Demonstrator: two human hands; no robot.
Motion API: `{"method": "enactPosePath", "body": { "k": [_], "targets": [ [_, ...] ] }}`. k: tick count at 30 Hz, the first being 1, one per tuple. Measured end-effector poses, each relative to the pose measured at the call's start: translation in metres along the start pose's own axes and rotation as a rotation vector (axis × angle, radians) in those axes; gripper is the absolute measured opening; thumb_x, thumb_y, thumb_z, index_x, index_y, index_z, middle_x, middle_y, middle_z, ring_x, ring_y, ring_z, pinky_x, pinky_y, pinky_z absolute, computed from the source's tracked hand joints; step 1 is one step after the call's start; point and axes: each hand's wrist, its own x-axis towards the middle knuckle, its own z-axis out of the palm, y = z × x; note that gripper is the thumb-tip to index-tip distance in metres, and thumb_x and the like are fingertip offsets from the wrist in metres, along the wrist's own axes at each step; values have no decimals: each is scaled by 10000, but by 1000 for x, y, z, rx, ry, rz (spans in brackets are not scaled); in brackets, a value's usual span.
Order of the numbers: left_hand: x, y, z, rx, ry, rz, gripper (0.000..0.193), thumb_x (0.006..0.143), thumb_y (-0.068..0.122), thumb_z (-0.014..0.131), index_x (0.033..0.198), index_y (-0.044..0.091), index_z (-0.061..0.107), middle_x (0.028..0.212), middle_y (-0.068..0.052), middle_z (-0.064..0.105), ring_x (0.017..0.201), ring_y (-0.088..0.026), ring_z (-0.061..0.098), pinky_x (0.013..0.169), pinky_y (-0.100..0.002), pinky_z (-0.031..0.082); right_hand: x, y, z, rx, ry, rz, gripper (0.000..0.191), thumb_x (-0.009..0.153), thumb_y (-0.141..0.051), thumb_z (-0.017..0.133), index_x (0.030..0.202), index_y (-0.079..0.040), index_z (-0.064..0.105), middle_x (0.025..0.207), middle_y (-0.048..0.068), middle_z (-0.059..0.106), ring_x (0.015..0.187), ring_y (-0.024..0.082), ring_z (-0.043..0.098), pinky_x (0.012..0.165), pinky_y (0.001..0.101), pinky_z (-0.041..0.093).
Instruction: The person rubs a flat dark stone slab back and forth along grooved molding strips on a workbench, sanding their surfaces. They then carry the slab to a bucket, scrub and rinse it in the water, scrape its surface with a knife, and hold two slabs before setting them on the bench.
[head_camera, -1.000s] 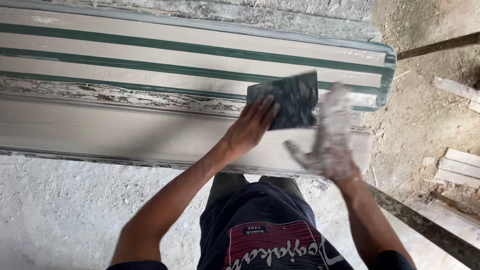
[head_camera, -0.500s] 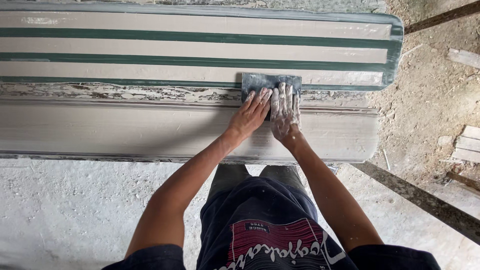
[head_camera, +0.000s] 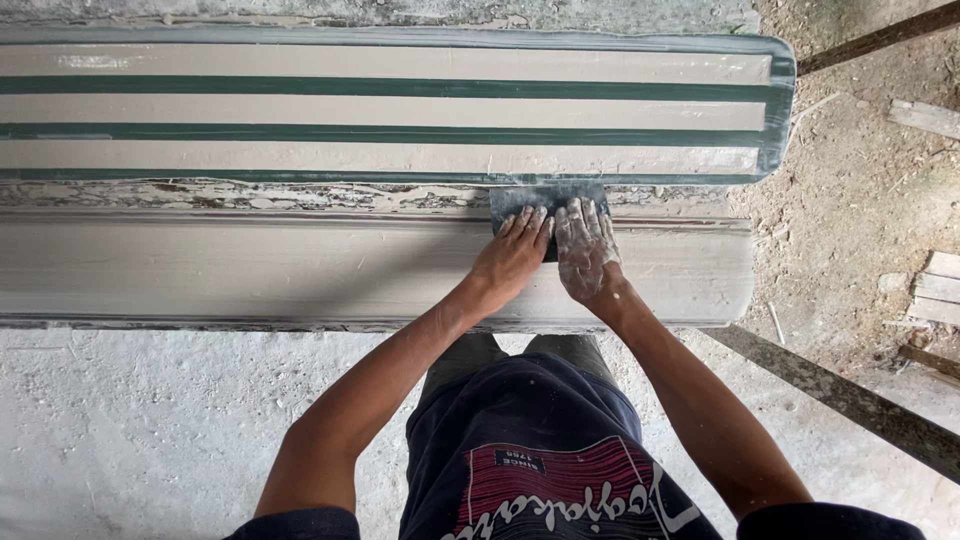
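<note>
From my remote view, the biggest thing is the long plaster moulding (head_camera: 300, 265), pale and still wet-looking, which lies across the picture from the left edge to near the right. Directly behind it is the green-striped mould (head_camera: 400, 105), with three beige bands between dark green lines and a rounded right end. Between these two runs a rough strip of cracked plaster crumbs (head_camera: 250, 195). Under everything is the dusty concrete floor (head_camera: 120, 430), and at the right lie some wooden pieces (head_camera: 935, 290) on the dirt. The small dark scraper plate (head_camera: 530, 195) stands at the back edge of the moulding, just where it meets the crumb strip. My left hand (head_camera: 512, 258) lies flat with the fingers stretched on the plate, and my right hand (head_camera: 588, 250), white with plaster, lies flat beside it, touching it; both are open and pressing, not closed around anything. In my judgement the risk is uneven pressure: if one hand pushes harder, the plate may tilt and cut a groove in the soft surface. Also dry crumbs from the rough strip could be dragged under the plate and scratch the smooth face.
</note>
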Motion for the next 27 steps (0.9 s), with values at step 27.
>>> {"method": "enactPosePath", "body": {
  "k": [27],
  "targets": [
    [-76,-40,-59,-462,362,-837,715,827,127,683,1457,-103,434,1499,-309,437,1374,-517,422,1060,-667,361,120,-100,-152,-362,-259,-356,603,1017,-406,344,1586,-220,277,1696,70,146,1551,400,41,1159,740,-36]
  ]
}}
